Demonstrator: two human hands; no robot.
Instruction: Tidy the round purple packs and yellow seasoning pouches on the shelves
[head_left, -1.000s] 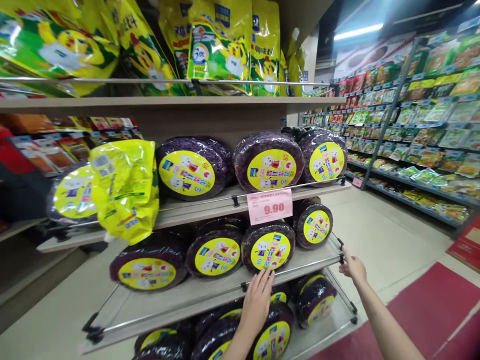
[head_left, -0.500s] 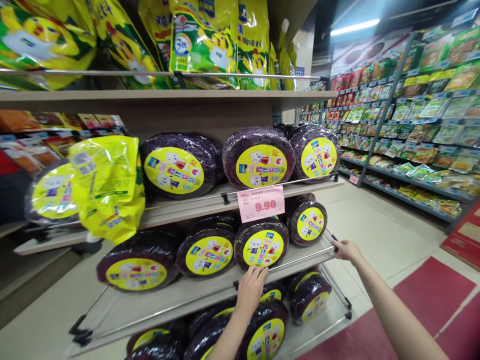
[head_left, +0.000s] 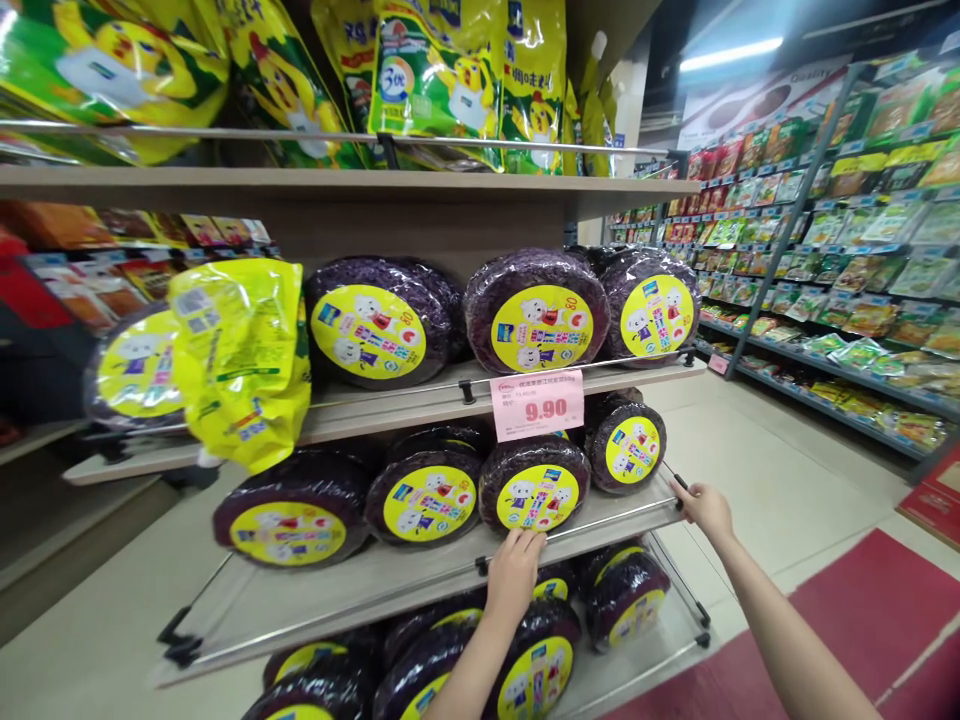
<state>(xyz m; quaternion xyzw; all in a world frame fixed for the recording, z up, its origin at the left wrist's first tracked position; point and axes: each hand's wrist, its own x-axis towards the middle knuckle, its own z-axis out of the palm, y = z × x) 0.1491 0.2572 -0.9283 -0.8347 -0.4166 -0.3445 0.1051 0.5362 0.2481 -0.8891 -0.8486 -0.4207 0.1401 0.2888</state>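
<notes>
Round dark-purple cakes of dried seaweed in clear wrap with yellow labels stand on edge along the shelves. My left hand (head_left: 515, 565) reaches up to the metal guard rail (head_left: 600, 522) of the lower middle shelf. Its fingers curl over the rail just under one seaweed cake (head_left: 535, 488), and whether they touch the cake I cannot tell. At that shelf's right front corner, my right hand (head_left: 707, 512) grips the black rail bracket (head_left: 679, 488). Another seaweed cake (head_left: 627, 446) stands to the left of the right hand.
A pink price sign (head_left: 537, 405) reading 9.90 hangs from the shelf above. A yellow bag (head_left: 244, 360) hangs over the left front edge. Yellow-green seasoning bags (head_left: 439, 85) fill the top shelf. More seaweed cakes (head_left: 536, 675) lie below. Packaged goods racks (head_left: 847, 250) line the right side.
The view has shifted slightly, so the shelves appear a little further right. Both hands keep their places on the rail and its corner bracket.
</notes>
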